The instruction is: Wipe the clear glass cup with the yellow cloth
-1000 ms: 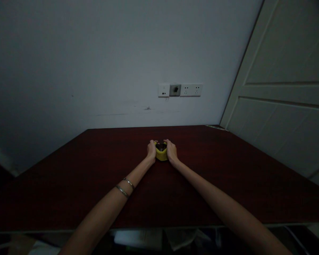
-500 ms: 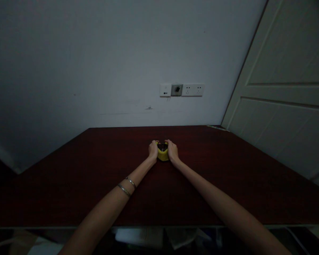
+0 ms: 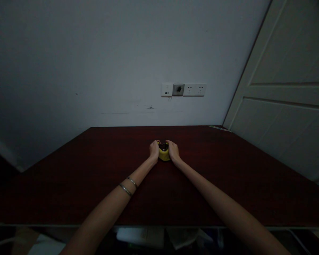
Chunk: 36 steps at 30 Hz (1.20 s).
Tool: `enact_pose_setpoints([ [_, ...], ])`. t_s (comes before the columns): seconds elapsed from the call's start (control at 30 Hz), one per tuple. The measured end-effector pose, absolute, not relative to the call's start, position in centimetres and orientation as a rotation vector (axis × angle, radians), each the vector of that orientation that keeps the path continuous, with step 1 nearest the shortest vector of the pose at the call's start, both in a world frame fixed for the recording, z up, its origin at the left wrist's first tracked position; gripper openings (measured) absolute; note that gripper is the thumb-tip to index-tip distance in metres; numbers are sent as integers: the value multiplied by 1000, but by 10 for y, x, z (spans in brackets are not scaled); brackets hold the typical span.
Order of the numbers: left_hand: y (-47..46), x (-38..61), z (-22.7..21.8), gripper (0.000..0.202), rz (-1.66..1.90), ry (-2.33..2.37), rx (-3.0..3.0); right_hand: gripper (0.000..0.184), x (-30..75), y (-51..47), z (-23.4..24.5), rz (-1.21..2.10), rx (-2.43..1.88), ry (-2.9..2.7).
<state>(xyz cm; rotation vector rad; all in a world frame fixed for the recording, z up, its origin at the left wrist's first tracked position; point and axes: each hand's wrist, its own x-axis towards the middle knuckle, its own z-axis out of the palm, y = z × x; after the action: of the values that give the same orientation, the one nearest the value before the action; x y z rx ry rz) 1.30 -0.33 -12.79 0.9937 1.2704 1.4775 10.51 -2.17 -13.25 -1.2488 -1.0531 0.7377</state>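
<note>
A small yellow object with a dark, hollow-looking middle [image 3: 164,155] rests on the dark red tabletop [image 3: 117,152]; its exact kind is too dim and small to make out. My left hand [image 3: 154,149] is wrapped round its left side, and my right hand [image 3: 173,150] grips its right side. Fingertips of both hands curl over its far edge, where they are partly hidden. Two metal bangles [image 3: 128,186] circle my left forearm.
Behind the table rises a pale wall [image 3: 108,63] with a row of sockets and switches [image 3: 183,90]. A panelled white door [image 3: 281,92] stands along the right. Below the front edge, pale items [image 3: 140,236] sit in shadow.
The whole view has shifted very slightly. Both hands keep their hold on the yellow object, which stays in the same spot on the table.
</note>
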Motion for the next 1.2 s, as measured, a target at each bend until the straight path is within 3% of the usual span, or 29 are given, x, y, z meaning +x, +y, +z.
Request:
enact_pose_setpoints([
  [0.37, 0, 11, -129, 25, 1544, 1201, 903, 40, 118, -14, -133, 737, -1264, -1147],
  [0.77, 15, -26, -120, 24, 1669, 1245, 721, 31, 171, -44, -66, 734, -1055, -1849],
  [0.9, 19, -38, -118, 26, 1666, 1276, 671, 27, 167, -48, -67, 618, -1090, -2138],
  [1.2, 18, -41, -118, 21, 1636, 1264, 617, 18, 162, -51, -67, 602, -1099, -2207],
])
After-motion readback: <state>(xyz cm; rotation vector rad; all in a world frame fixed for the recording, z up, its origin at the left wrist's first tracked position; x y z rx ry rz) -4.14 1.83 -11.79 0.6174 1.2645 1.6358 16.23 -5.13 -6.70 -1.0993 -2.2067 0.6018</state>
